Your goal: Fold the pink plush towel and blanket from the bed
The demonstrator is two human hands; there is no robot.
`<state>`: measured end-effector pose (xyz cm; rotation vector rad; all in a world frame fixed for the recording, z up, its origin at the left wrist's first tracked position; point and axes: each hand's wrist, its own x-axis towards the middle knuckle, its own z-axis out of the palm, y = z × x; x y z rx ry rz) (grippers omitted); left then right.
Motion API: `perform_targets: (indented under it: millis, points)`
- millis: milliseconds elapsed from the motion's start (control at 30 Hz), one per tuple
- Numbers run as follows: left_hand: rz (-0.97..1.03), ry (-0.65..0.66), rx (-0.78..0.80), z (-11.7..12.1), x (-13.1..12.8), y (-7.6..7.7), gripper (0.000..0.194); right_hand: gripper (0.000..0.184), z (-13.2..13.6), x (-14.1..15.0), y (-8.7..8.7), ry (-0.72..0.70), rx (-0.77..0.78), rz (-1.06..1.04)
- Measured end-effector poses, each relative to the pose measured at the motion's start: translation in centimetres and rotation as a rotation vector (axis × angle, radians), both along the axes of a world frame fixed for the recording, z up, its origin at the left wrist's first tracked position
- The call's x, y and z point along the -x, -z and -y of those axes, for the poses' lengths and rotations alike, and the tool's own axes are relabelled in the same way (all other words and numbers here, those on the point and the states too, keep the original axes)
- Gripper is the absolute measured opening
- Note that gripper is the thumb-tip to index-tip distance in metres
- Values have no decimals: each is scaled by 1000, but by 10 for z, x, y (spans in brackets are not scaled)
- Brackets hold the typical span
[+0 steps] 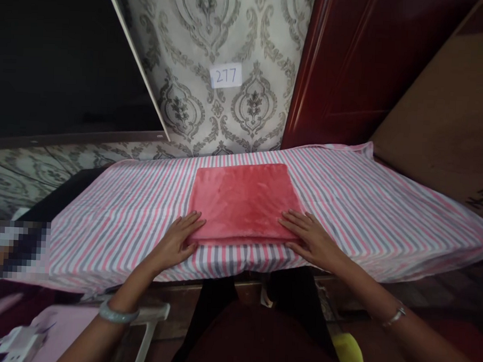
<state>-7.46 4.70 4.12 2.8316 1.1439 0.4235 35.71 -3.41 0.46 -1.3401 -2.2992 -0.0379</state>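
Note:
A coral-red plush cloth (244, 200), folded into a flat rectangle, lies on a pink, grey and white striped cover (120, 213). Against its near left corner rests my left hand (180, 236), fingers stretched out over the edge and thumb below. At the near right corner, my right hand (309, 237) lies with its fingers spread on the plush and its thumb by the front edge. Neither hand is gripping anything.
Behind the table are a patterned wall with a card marked 277 (226, 75) and a dark screen (70, 61). A red wooden panel (342, 62) and a cardboard box (448, 110) stand right. A white power strip (22, 345) sits lower left.

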Motion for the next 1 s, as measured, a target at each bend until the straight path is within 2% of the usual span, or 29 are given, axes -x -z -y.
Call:
perform_targets:
  millis: [100,167,267,367,433,533,733,1000]
  points:
    - [49,-32,-54,0,-31,-20,48,43,-16,11,-24,32,-30,-42]
    - [76,-24,-102,2,-65,-23,51,45,-41,25,-40,38,-62,-76]
    - [19,58,-131,10,-114,-8,62,48,-91,51,-57,15,-68,-55]
    - [-31,68,-162,19,-140,18,75,51,-134,73,-63,4,4,45]
    - [-25,43,-185,23,-143,32,78,54,-153,81,-60,-16,80,123]
    - [-10,25,-193,26,-138,41,77,59,-167,84,-47,-54,163,199]
    - [-10,47,-187,24,-137,40,77,58,-169,81,-25,-43,197,161]
    - [14,32,-181,24,-140,40,81,57,-169,81,-24,-42,222,166]
